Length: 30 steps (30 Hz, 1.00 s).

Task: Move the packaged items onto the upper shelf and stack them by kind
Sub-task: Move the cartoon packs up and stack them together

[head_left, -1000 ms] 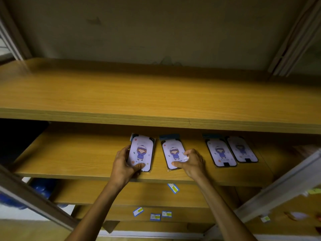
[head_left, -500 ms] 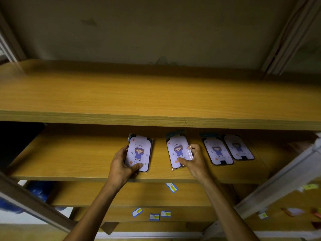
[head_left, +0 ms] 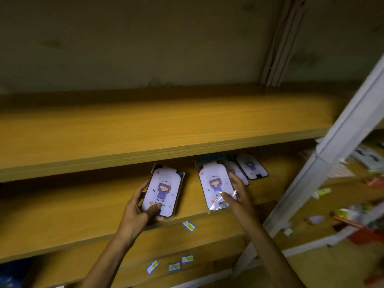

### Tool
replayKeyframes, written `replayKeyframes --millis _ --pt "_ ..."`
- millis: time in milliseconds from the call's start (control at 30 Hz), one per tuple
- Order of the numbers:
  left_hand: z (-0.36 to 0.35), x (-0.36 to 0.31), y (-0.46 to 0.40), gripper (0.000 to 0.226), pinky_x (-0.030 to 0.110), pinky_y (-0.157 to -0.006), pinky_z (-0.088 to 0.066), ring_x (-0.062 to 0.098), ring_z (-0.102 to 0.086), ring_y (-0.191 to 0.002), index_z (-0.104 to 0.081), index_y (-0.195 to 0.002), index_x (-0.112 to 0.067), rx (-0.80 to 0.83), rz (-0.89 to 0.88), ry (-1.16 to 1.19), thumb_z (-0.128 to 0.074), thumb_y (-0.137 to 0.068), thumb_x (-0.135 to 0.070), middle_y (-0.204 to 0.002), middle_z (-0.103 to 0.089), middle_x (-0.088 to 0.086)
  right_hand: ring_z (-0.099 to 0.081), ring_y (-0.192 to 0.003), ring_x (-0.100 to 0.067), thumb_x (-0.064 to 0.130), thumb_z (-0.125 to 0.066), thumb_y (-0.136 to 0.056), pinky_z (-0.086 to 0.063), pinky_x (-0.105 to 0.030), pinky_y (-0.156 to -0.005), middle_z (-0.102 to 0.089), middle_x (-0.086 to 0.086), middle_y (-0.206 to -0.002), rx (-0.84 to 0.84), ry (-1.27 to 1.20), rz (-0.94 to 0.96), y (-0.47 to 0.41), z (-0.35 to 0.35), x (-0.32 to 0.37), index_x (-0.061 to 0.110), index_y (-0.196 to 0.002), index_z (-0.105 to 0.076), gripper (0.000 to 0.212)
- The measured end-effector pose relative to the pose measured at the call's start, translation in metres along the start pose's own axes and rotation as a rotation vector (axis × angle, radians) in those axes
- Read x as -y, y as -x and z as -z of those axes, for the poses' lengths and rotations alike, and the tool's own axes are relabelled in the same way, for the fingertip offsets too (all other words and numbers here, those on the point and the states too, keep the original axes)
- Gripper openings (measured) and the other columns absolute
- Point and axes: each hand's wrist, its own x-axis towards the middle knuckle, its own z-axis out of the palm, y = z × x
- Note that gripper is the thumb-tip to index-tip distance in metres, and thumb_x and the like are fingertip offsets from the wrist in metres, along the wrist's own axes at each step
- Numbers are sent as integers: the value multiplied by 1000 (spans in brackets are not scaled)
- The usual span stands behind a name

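Two packaged phone cases with a cartoon girl print are in my hands, over the front of the lower wooden shelf [head_left: 62,208]. My left hand [head_left: 138,208] grips the left case [head_left: 164,190], thumb on its face and fingers along its left edge. My right hand [head_left: 236,194] pinches the right case [head_left: 216,183], which is in a clear plastic sleeve, thumb on top. Two more cases [head_left: 250,168] lie flat further right on the same shelf, partly hidden behind my right hand. The upper shelf [head_left: 145,129] above is bare.
A white metal upright [head_left: 332,146] slants down the right side. Small blue-and-yellow packets [head_left: 189,226] lie on the shelves below. More packaged goods [head_left: 365,154] sit blurred on the neighbouring rack at right. A wall closes the back.
Both cases have come up off the lower shelf, tilted in my hands. My view has swung left and tilted, so the shelves now slant.
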Motion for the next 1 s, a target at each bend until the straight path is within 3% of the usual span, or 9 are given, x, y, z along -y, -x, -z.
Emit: replayKeyframes --millis 100,167,267,367,433,600,800,900,1000 --pt "-26 -10 3 67 49 -62 -61 30 -73 -84 -47 -134 -31 133 -30 12 -66 -82 6 -120 -61 10 -53 -101 22 11 -60 -89 -49 -6 -73 -54 28 -121 -135 49 25 30 28 6 29 -127 -44 46" --pt "-48 -15 7 65 45 -61 -61 27 -73 -83 -47 -134 -29 231 -45 4 -65 -83 7 -118 -62 8 -48 -111 20 28 -62 -88 -47 -9 -88 -51 37 -123 -226 144 61 54 52 7 45 -128 -40 48" --pt "-85 -19 15 62 32 -57 -60 18 -73 -82 -45 -134 -25 361 -64 -14 -63 -84 7 -116 -62 6 -56 -116 -1 8 -67 -86 -52 -20 -88 -59 20 -125 -335 70 29 90 90 7 31 -133 -45 57" --pt "-126 -17 24 63 42 -61 -61 25 -71 -92 -44 -135 -26 492 -34 -6 -63 -84 5 -116 -62 2 -60 -110 1 -5 -62 -86 -54 -18 -78 -62 29 -117 -488 71 24 129 126 14 18 -133 -48 54" --pt "-155 -14 31 63 45 -61 -61 22 -70 -96 -43 -135 -26 557 -39 0 -62 -85 6 -116 -61 1 -61 -106 3 -5 -62 -86 -54 -17 -76 -63 30 -114 -559 82 29 153 151 15 18 -132 -49 53" --pt "-235 -9 49 58 34 -58 -60 8 -68 -96 -43 -132 -23 707 -65 -11 -58 -86 10 -120 -60 -6 -59 -117 -16 12 -70 -82 -53 -43 -88 -58 7 -131 -713 61 -2 201 218 8 27 -134 -49 58" --pt "-345 -7 66 57 25 -59 -59 5 -67 -98 -43 -133 -15 792 -122 -47 -59 -85 11 -123 -58 0 -61 -105 3 0 -62 -86 -52 -13 -74 -57 15 -123 -809 50 23 226 306 6 28 -127 -48 52" --pt "-405 -4 72 60 36 -58 -60 11 -68 -100 -43 -136 -16 800 -98 -34 -62 -84 8 -126 -57 8 -60 -103 9 4 -62 -87 -52 -12 -76 -56 16 -125 -813 73 21 231 364 2 27 -131 -46 53" --pt "-466 -5 80 59 25 -56 -58 2 -68 -94 -42 -136 -13 763 -104 -41 -61 -84 9 -126 -56 6 -57 -110 6 8 -64 -87 -53 -17 -83 -54 21 -127 -792 62 20 231 421 -1 40 -128 -45 55"
